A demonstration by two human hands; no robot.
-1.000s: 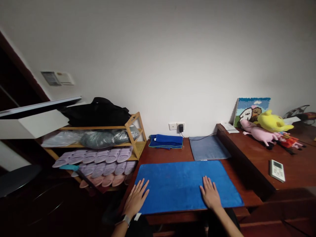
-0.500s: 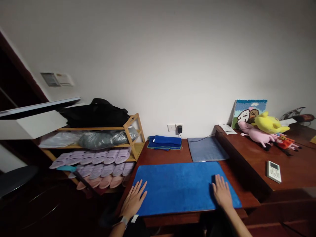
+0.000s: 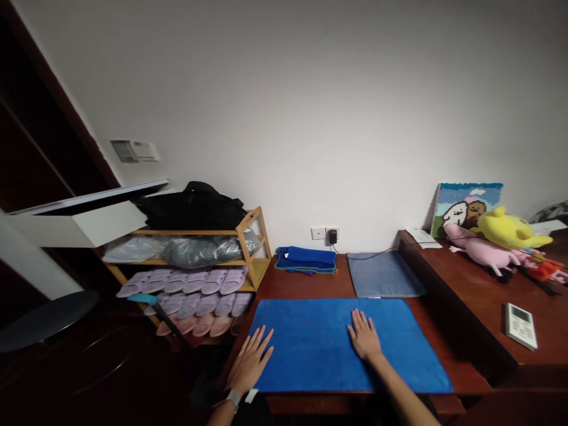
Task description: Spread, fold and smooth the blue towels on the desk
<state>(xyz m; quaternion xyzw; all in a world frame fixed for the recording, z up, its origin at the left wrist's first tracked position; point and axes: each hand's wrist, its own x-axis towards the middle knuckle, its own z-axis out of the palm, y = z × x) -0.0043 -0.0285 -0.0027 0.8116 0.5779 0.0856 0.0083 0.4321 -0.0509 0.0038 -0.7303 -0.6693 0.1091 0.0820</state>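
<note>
A blue towel (image 3: pixel 328 343) lies spread flat on the near part of the dark wooden tabletop (image 3: pixel 302 284), its front edge along the tabletop's near edge. The left hand (image 3: pixel 251 364) rests palm down at the towel's near-left corner, fingers (image 3: pixel 261 343) spread wide and flat, partly over the towel's edge; a watch sits on that wrist. The right hand (image 3: pixel 364 338) lies palm down on the towel a little right of its middle, fingers also spread and flat, holding nothing. Behind the towel, a grey mat (image 3: pixel 384 274) lies flat with a cable running to a wall socket (image 3: pixel 325 233), and a folded blue cloth (image 3: pixel 306 260) sits to its left against the wall. Left of the tabletop stands a wooden rack (image 3: pixel 248 248) with rows of pale slippers (image 3: pixel 195 283) and a black bag (image 3: pixel 190 204) on top. On the raised surface to the right lie plush toys (image 3: pixel 497 239), a picture (image 3: pixel 465 204) leaning on the wall, and a white remote (image 3: pixel 520 325).
</note>
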